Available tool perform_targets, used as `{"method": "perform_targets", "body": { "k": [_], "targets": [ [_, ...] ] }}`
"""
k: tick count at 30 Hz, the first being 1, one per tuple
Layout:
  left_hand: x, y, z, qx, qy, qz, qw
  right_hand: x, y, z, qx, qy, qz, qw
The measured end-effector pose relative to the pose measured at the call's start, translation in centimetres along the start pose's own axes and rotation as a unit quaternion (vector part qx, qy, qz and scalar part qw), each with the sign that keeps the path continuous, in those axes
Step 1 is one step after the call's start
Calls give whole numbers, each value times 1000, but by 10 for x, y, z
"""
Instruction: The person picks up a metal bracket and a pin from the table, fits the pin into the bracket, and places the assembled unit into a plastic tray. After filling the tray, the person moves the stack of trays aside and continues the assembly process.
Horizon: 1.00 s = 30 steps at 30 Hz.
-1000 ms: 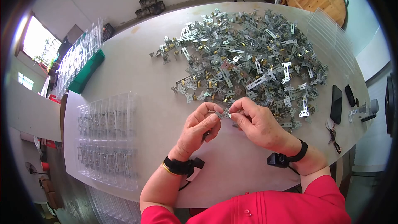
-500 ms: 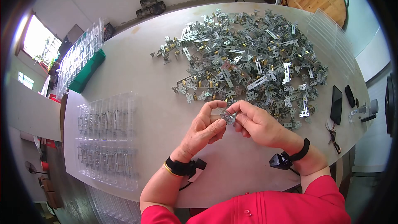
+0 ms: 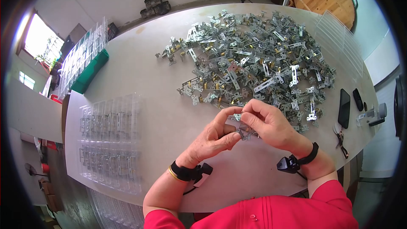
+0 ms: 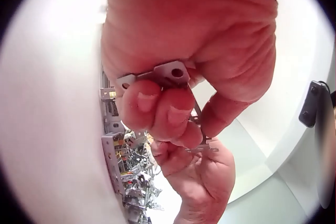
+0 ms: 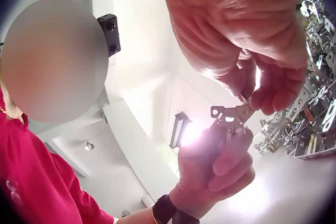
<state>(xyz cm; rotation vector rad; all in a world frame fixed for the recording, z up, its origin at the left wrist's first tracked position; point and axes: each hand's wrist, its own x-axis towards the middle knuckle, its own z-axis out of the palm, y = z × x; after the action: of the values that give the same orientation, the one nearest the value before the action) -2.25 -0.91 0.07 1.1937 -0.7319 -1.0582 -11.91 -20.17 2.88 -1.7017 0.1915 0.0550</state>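
Both hands meet above the table, just in front of a heap of metal brackets (image 3: 254, 59). My left hand (image 3: 210, 140) holds a silvery bracket (image 5: 230, 116) with punched holes, thumb and fingers around it. Its other fingers curl over a second holed metal piece (image 4: 172, 71) against the palm, seen in the left wrist view. My right hand (image 3: 271, 126) pinches with thumb and forefinger at the bracket's corner in the right wrist view; the fingertips hide what exactly lies between them.
Two clear plastic trays (image 3: 137, 138) with bracket rows lie at the left. A phone (image 3: 344, 108) and small snips (image 3: 339, 140) lie at the right. Clear panels (image 3: 339, 38) rest at the far right corner, and a green-based rack (image 3: 89, 74) stands far left.
The left hand has shifted slightly right and its forefinger arches higher. The right hand has turned over the bracket, and the bracket has tilted and moved a little right between the hands.
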Motion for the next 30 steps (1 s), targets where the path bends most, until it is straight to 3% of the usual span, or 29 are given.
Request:
{"method": "perform_targets", "body": {
  "k": [1,3,4,6,9,15,17,19,22,24,26,28,30],
  "targets": [
    [0,0,-2,0,1,0,1000,1,0,0,0,-1,0,1000],
    [1,-1,-7,-34,17,-22,999,3,1,-2,-74,44,-131,988],
    [2,-4,-9,-34,17,-22,999,3,0,-3,-75,44,-131,988],
    [3,-7,-12,-90,46,-11,995,2,-3,-5,-118,23,-248,961],
    [4,-6,-10,-116,57,-12,992,2,-6,-5,-160,-21,-294,942],
    [2,0,-12,-110,36,-26,993,3,-3,-2,-233,-16,-324,917],
    [1,1,-12,-95,25,-36,995,3,0,0,-204,-10,-330,922],
    [3,-6,-11,-262,8,-22,965,2,0,0,-175,-5,-335,926],
    [4,-12,-18,-311,-21,1,950,0,-2,-1,-95,22,-273,957],
    [7,-23,-23,-287,-2,50,957,0,-2,-1,98,57,-152,982],
    [8,-29,-20,-262,16,100,960,4,0,-6,103,59,-164,979],
    [9,-29,-14,-132,91,145,976,5,0,-7,154,71,-123,978],
    [9,-32,-19,-167,44,153,973,7,4,-5,158,64,-117,978]
  ]
}}
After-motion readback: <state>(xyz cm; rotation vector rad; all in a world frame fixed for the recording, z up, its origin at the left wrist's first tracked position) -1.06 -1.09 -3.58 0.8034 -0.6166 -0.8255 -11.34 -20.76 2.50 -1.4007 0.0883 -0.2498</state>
